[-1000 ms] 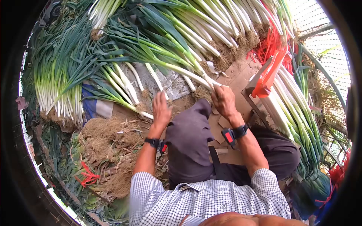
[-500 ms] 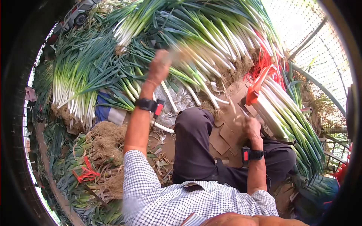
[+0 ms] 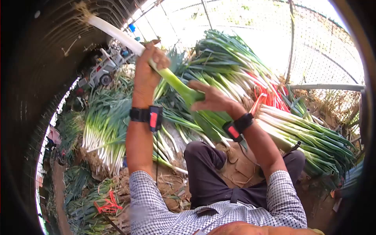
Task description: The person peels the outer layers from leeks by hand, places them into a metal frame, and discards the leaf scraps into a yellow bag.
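Note:
A single long leek (image 3: pixel 117 37) is raised aslant, its roots at the upper left and its green leaves toward the middle. My left hand (image 3: pixel 150 62) is closed round its pale stalk. Where the leaves fan out, my right hand (image 3: pixel 213 98) has its thumb and fingers on either side of the green part. Broad leaves hang down below that hand. Beyond my knees lies a big pile of leeks (image 3: pixel 231 64), and a bundle of leeks (image 3: pixel 309 133) rests by my right knee.
Red ties (image 3: pixel 270 90) lie among the leeks at the right. More leeks (image 3: pixel 105 137) are heaped at the left, with a red strap (image 3: pixel 107 203) on a lower heap. A wheeled cart (image 3: pixel 105 70) stands at the back left. Mesh fencing (image 3: pixel 325 47) runs along the right.
The view has tilted up. My left hand now holds up a leek; it was blurred over the pile before. My right hand has moved from beside the bundle up to the leek's leaves.

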Action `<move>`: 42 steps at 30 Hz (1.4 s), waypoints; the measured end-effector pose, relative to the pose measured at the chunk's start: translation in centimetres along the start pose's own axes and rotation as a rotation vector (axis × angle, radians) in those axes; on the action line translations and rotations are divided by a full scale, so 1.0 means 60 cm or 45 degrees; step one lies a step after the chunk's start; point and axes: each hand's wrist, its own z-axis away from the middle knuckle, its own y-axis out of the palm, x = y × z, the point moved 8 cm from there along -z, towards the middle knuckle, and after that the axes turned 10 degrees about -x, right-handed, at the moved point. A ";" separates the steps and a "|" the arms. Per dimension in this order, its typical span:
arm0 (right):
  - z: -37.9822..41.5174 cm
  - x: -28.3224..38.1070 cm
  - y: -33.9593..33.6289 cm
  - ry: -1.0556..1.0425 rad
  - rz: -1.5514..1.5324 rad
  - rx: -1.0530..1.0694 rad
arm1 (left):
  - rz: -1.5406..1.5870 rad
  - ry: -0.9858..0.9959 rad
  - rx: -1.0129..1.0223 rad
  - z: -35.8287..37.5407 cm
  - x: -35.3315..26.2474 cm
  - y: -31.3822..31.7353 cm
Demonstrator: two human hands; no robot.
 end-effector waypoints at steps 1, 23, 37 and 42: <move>0.004 0.007 0.019 0.381 0.017 0.292 | 0.094 -0.034 0.066 0.004 0.024 0.019; 0.273 0.415 -0.770 -0.010 0.653 -1.227 | -1.310 -0.588 0.767 0.279 0.576 0.100; 0.649 -0.058 -0.806 1.332 1.265 -0.065 | -1.480 -0.433 1.431 0.519 0.888 0.246; 0.782 -0.216 -0.674 1.425 1.235 0.387 | -1.512 0.056 0.867 0.447 0.849 0.248</move>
